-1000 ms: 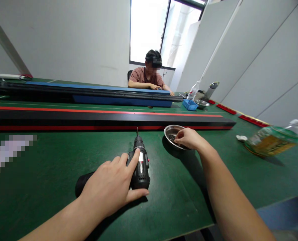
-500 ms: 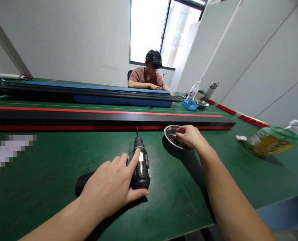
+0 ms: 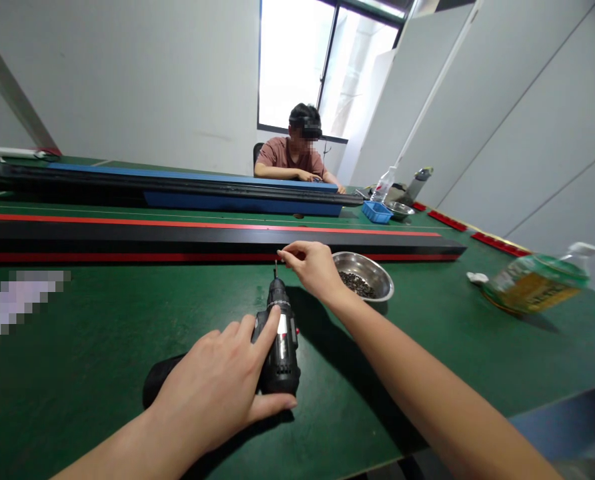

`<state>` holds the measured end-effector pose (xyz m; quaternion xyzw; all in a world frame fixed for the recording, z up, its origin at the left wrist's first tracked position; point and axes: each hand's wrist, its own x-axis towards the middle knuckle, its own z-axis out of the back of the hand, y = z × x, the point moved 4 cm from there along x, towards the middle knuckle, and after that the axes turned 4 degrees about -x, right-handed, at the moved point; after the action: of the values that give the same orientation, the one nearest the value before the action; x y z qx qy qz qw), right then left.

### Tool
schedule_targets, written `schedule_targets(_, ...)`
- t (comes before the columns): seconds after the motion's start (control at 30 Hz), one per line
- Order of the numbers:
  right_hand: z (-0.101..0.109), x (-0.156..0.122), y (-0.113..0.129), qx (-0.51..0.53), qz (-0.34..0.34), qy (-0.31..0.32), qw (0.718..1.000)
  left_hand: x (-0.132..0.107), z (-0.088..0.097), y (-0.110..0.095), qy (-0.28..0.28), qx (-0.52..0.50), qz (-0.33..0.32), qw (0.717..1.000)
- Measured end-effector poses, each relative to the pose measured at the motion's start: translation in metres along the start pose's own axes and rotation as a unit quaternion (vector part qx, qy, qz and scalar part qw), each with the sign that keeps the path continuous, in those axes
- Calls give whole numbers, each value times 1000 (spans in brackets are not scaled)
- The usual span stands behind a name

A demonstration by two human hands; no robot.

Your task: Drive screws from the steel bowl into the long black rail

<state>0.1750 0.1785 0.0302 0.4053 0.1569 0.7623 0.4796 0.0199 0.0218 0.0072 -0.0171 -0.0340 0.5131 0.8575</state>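
My right hand [image 3: 313, 265] has left the round steel bowl of small dark screws [image 3: 372, 267] and now sits just above the bit, thumb and forefinger pinched shut on something too small to make out. The bowl is just beside it on the right, with open green tabletop [image 3: 102, 320] to the left. The long black-and-red rail [image 3: 202, 237] closes off the far side. My left hand [image 3: 222, 383] grasps the black cordless screwdriver [image 3: 278, 333], which lies flat on the table near its front edge, with a white label strip. Its long axis points away from me, bit toward the rail.
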Motion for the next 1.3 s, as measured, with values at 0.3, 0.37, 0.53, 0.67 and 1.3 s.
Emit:
schedule_targets(0.3, -62, 18, -73, 89, -148, -20, 985, 2, -1, -2, 4, -7, -3, 1000)
schedule_targets(0.37, -67, 17, -76, 121, -142, -3, 982, 2, 0, -2, 3, -8, -4, 1000)
schedule_targets(0.53, -66, 19, -77, 138, -144, 8, 980, 2, 1, -3, -5, -12, -7, 1000)
schedule_targets(0.67, -66, 20, -79, 147, -134, 22, 980, 2, 1, -3, -5, -12, -8, 1000)
schedule_targets(1.3, -59, 15, -75, 69, -138, 8, 988, 3, 1, -4, -2, -13, -4, 1000)
